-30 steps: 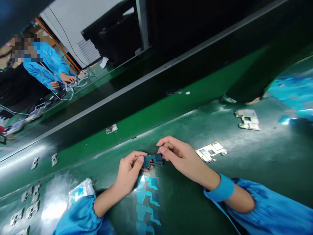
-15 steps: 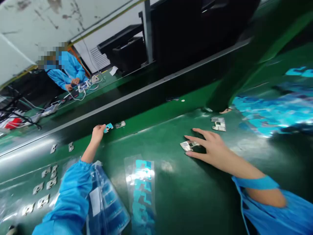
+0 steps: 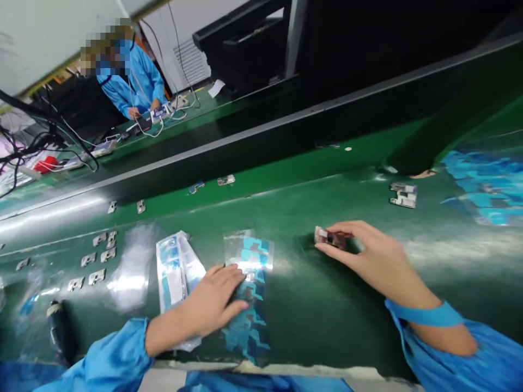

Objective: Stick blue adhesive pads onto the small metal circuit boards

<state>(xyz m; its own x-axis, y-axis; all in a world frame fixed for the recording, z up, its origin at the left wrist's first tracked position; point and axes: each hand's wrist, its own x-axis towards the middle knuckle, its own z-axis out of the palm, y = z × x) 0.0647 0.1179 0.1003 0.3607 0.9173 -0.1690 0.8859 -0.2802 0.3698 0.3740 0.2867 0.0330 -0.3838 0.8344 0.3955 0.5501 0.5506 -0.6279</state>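
My right hand (image 3: 368,253) pinches a small circuit board (image 3: 332,238) by its edges, between thumb and fingers. The board is tilted just over the green bench. My left hand (image 3: 218,296) reaches over a clear sheet of blue cut-out stickers (image 3: 255,267), fingers stretched out and thumb apart. Whether its fingertips touch the sheet I cannot tell. Under and beside that wrist lies a plastic pack (image 3: 171,272) of blue and white pieces. A blue piece (image 3: 196,187) rests at the back, next to another circuit board (image 3: 226,179).
Several small boards (image 3: 97,276) lie on the left, near a dark-handled tool (image 3: 59,329). Another board (image 3: 403,195) and a pile of blue film (image 3: 486,185) are on the right. Behind the raised divider (image 3: 261,130), a person in blue (image 3: 137,81) sits among cables.
My left hand has let go of the blue piece at the back and come down to the sticker sheet. My right fingers have closed on the board and tipped it up. The view has shifted.
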